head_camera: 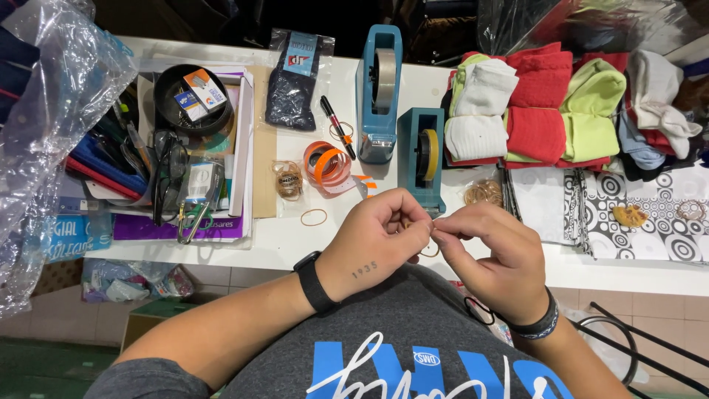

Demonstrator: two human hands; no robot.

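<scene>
Head view, looking down over white worktop (295,240). Left hand (373,244) and right hand (487,251) meet just above the near worktop edge, fingertips touching. Both sets of fingers are pinched on a thin tan rubber band (430,247); a small loop of it hangs below the pinch, the rest hidden inside the fingers. Left wrist carries a black watch band (314,282); right wrist a dark bracelet (539,325).

At 12 o'clock of the hands: small teal tape dispenser (422,159), near; taller teal tape dispenser (378,92) behind it. At 10 o'clock: orange tape roll (326,164), loose rubber band (313,216) lying flat. At 1 o'clock: stack of folded socks (546,107), red, white and green.
</scene>
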